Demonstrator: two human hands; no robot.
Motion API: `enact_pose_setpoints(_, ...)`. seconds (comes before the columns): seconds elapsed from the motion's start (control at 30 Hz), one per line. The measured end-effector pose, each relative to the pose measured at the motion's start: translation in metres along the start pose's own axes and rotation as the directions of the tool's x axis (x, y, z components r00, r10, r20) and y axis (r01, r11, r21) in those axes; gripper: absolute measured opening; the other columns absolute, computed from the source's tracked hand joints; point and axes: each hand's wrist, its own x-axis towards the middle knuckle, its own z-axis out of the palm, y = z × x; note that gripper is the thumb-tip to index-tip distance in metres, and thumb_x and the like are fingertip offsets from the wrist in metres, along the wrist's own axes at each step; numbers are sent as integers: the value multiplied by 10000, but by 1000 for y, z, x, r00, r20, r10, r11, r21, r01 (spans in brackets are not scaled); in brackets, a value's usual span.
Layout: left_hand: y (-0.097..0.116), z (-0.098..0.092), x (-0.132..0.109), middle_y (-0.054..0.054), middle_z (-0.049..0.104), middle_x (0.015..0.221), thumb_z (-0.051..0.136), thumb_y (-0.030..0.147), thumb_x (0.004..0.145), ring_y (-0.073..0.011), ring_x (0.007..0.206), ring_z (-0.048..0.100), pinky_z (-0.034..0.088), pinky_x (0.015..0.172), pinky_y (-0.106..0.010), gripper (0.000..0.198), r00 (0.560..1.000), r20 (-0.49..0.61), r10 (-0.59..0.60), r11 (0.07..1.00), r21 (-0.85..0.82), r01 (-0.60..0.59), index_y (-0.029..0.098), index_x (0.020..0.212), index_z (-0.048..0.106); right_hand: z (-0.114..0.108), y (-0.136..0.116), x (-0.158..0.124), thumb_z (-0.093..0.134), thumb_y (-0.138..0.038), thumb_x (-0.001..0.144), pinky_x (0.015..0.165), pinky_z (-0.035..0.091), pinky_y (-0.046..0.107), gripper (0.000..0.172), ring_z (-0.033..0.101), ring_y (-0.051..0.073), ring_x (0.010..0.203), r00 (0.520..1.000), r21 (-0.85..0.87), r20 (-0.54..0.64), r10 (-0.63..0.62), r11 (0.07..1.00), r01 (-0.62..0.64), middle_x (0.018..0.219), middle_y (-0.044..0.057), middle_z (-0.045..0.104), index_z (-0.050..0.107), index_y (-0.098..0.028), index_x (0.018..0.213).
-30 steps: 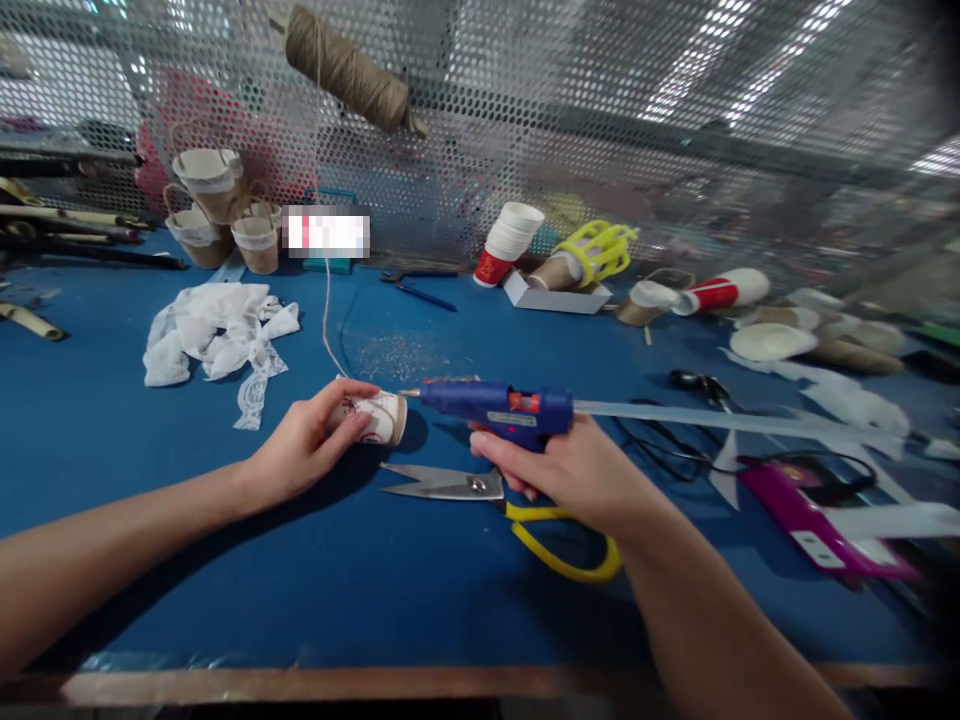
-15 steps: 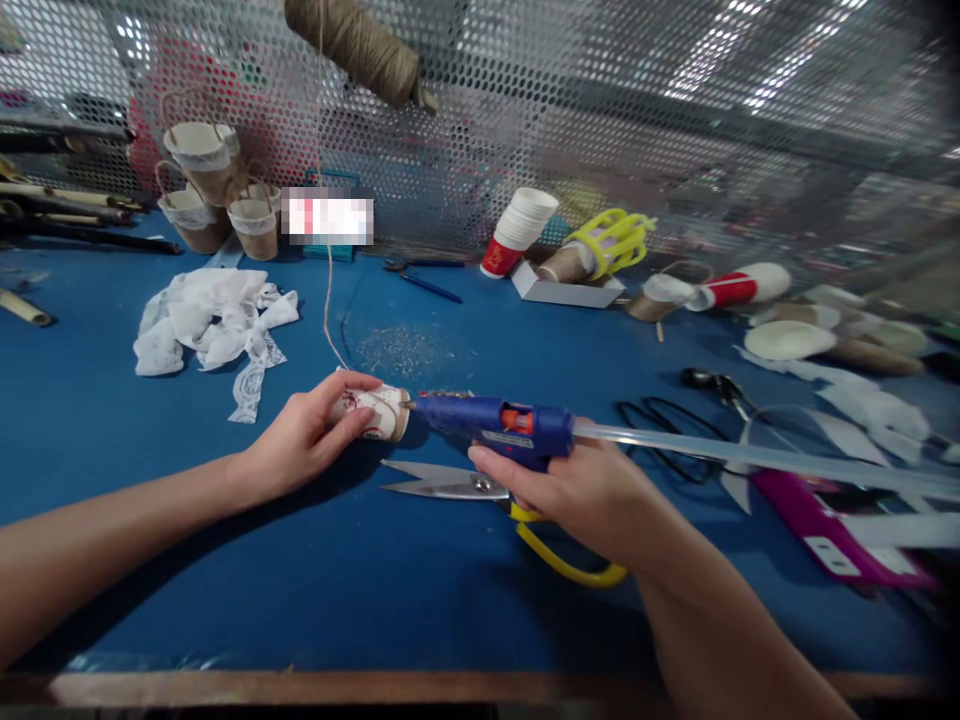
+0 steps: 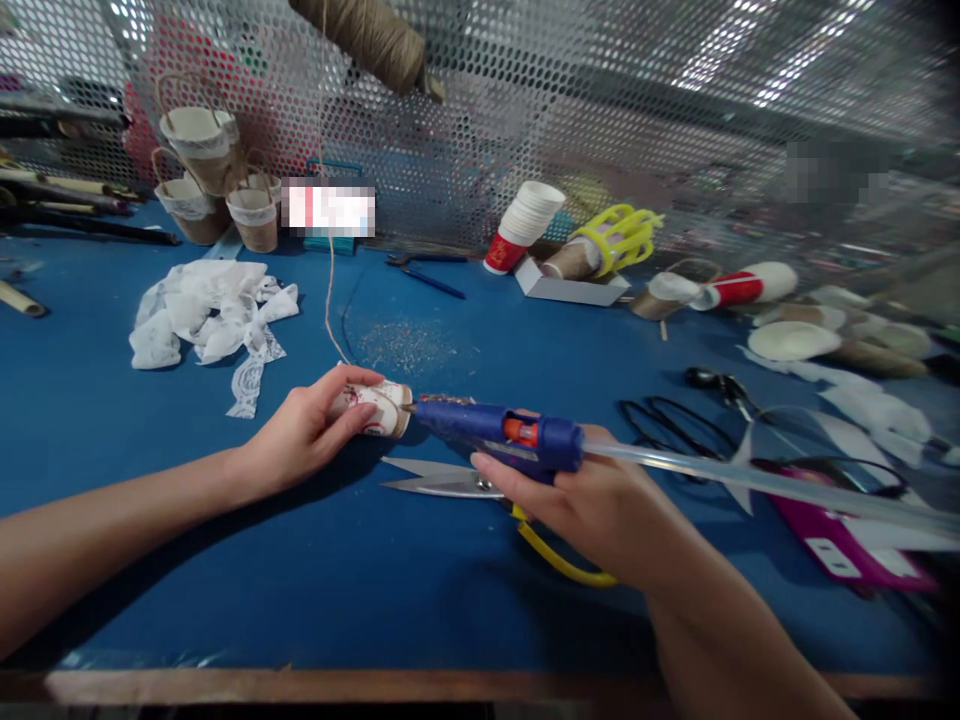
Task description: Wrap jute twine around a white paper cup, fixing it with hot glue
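Note:
My left hand (image 3: 315, 425) is closed around a white paper cup (image 3: 386, 410) with red print, lying on its side. Twine from the spool (image 3: 367, 45) above runs down to the cup, and a strand lies along its side near the rim. A blue hot glue gun (image 3: 495, 430) is gripped in my right hand (image 3: 577, 490), its nozzle at the cup's rim end. From the back of the gun a long clear glue stick (image 3: 690, 465) sticks out to the right. Beneath the gun lie scissors (image 3: 442, 482) with yellow handles, partly hidden by my right hand.
White lace (image 3: 217, 310) lies in a heap at the left, below several twine-wrapped cups (image 3: 199, 150). Pliers (image 3: 427, 275) rest near the mesh wall. Stacked paper cups (image 3: 525, 225) stand at the back. A black cord (image 3: 667, 430) and a magenta item (image 3: 855, 540) lie on the right.
The rear of the glue gun and its glue stick have tipped slightly downward, with the nozzle still at the cup. My left hand and the cup have hardly moved.

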Motion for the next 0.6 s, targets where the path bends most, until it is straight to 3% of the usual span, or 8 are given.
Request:
enact_pose_setpoints(0.1, 0, 0, 0, -21, 657, 774, 415, 299, 839, -107, 612, 586, 451, 583, -197, 292, 1000, 5, -5, 1000, 0, 5, 138, 1075, 476, -5, -1, 5, 342, -123, 844, 543, 435, 274, 364, 631, 195, 648, 998, 2, -41, -41, 999, 42, 451, 4, 548, 682, -243, 793)
enact_pose_setpoints(0.27, 1, -1, 0, -10, 655, 743, 418, 309, 837, -110, 594, 585, 450, 570, -196, 294, 1000, 2, -11, 1000, 15, 11, 143, 1072, 478, -10, -5, 11, 359, -235, 867, 450, 405, 201, 354, 562, 114, 469, 982, 185, 86, 167, 966, -180, 475, -2, 562, 666, -199, 693)
enact_pose_setpoints(0.47, 1, -2, -1, -19, 661, 756, 410, 298, 844, -106, 590, 588, 453, 568, -193, 292, 1000, 16, 3, 1000, -8, -3, 137, 1081, 468, -4, -2, 6, 247, -161, 886, 540, 431, 275, 459, 630, 186, 626, 998, 45, -60, -5, 999, 8, 472, 15, 574, 684, -230, 767)
enact_pose_setpoints(0.6, 1, -2, -1, -12, 656, 748, 417, 286, 842, -101, 583, 579, 448, 561, -189, 290, 1000, 24, 15, 1000, 27, -16, 140, 1088, 466, -4, -6, 8, 313, -261, 885, 493, 429, 237, 414, 588, 142, 527, 982, 176, 5, 188, 967, -186, 510, 15, 588, 657, -195, 664)
